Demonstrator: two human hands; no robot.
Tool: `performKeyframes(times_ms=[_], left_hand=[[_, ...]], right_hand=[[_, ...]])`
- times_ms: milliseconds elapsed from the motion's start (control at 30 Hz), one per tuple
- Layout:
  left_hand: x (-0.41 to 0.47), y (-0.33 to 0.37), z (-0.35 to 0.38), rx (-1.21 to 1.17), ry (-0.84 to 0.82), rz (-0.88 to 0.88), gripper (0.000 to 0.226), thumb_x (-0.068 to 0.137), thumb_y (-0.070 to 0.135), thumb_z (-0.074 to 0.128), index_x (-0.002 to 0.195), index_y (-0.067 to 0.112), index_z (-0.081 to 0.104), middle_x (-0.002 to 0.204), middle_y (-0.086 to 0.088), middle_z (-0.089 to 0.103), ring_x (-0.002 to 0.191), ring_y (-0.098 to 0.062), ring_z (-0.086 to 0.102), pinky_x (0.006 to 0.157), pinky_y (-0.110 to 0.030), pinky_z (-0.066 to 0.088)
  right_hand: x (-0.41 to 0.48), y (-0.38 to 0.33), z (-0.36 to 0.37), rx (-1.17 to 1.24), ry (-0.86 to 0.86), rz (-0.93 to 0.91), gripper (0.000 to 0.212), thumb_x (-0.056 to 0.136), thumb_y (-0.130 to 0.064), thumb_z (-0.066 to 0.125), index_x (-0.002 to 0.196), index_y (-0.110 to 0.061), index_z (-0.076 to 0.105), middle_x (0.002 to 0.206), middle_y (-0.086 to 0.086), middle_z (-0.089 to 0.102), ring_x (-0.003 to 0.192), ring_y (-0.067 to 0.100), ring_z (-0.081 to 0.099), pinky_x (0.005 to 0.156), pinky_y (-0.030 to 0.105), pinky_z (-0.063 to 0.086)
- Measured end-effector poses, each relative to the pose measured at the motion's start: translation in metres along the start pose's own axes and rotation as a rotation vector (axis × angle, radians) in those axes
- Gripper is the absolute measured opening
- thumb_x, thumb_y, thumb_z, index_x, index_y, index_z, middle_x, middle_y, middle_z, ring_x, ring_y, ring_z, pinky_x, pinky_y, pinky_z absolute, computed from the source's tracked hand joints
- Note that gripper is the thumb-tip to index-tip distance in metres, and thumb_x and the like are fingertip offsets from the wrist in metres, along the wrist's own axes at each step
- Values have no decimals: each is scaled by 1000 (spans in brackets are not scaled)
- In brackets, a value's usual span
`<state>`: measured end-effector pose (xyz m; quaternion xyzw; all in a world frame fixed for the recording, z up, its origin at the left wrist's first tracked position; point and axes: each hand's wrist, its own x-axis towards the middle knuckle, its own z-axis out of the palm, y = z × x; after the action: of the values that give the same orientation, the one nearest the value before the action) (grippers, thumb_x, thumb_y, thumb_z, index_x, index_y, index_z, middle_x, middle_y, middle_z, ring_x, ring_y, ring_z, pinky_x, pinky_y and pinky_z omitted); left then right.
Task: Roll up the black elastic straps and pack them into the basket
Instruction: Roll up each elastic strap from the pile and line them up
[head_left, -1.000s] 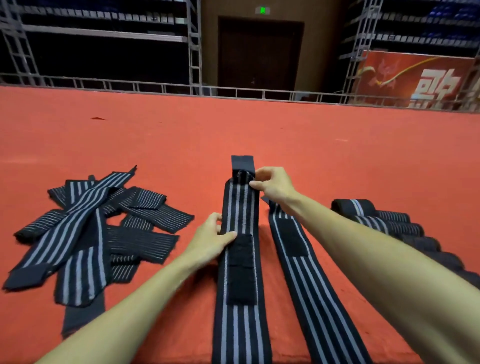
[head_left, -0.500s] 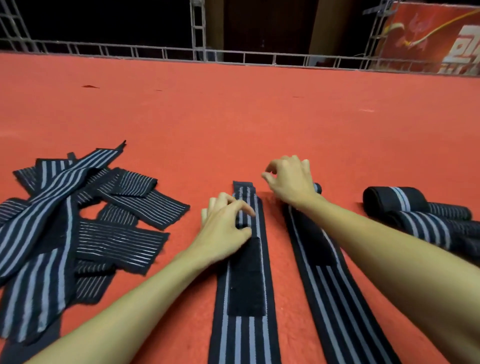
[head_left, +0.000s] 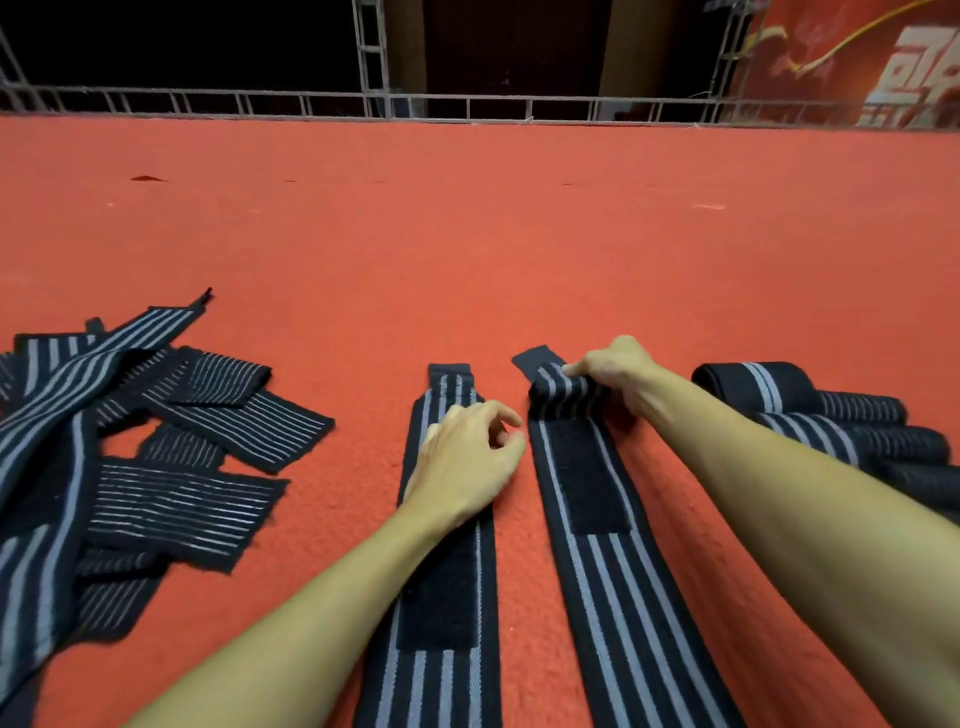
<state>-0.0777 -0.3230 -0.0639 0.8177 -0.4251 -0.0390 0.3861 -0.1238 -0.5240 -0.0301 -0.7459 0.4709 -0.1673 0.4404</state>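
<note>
While several rolled straps (head_left: 810, 410) lay at the right, the right hand (head_left: 618, 374) pinched the bunched far end of one strap (head_left: 597, 519), apparently starting its roll; the left hand (head_left: 467, 457) rested loosely curled, empty, on a second strap (head_left: 441, 597). A loose pile (head_left: 156, 441) waited at left; no basket showed.

1. Two hands: the left hand (head_left: 467, 457) and the right hand (head_left: 618, 374).
2. Two straps laid out lengthwise: the left strap (head_left: 441, 675) and the right strap (head_left: 623, 597).
3. At least three rolled straps (head_left: 753, 387); the picture's edge cuts the row.
4. One heap of loose straps (head_left: 171, 499), too overlapped to count.
</note>
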Motion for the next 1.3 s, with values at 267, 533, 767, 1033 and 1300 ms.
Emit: performKeyframes(times_ms=[267,533,767,1033,1300], left_hand=[[1,7,-16,47,-202,-33,49,90,46,55,133,24,47,119,6,48,109,-11,53,107,-42,33],[-36,67,-43,-359,-277,-20,17,91,19,62,108,13,61,105,-2,67,86,-10,62,86,-32,51],[-80,120,-89,-709,-441,-17,16,97,10,52,113,6,52,84,-8,66,67,-17,63,62,-33,54],[-121,150,-142,-1089,-621,55,32,92,8,57,123,4,57,105,-10,67,79,-14,62,63,-19,53],[-125,94,-135,-971,-619,-157,20,93,2,49,111,4,58,71,2,56,54,-7,47,43,-15,43]], right_hand=[[-54,-22,-29,356,62,-190,23,86,3,63,73,-17,59,70,2,59,57,10,52,48,22,41],[-135,-56,-86,746,-50,-214,22,91,2,57,112,-3,63,80,4,65,47,5,56,42,18,39],[-197,-80,-121,847,-30,-272,23,85,-4,69,107,0,67,81,7,69,51,9,59,52,19,49],[-237,-105,-129,814,-60,-226,7,87,-6,61,80,-6,62,49,1,63,38,10,59,37,14,41],[-210,-77,-63,609,-116,-114,14,86,-1,53,74,-7,55,66,4,54,48,13,52,38,19,41]])
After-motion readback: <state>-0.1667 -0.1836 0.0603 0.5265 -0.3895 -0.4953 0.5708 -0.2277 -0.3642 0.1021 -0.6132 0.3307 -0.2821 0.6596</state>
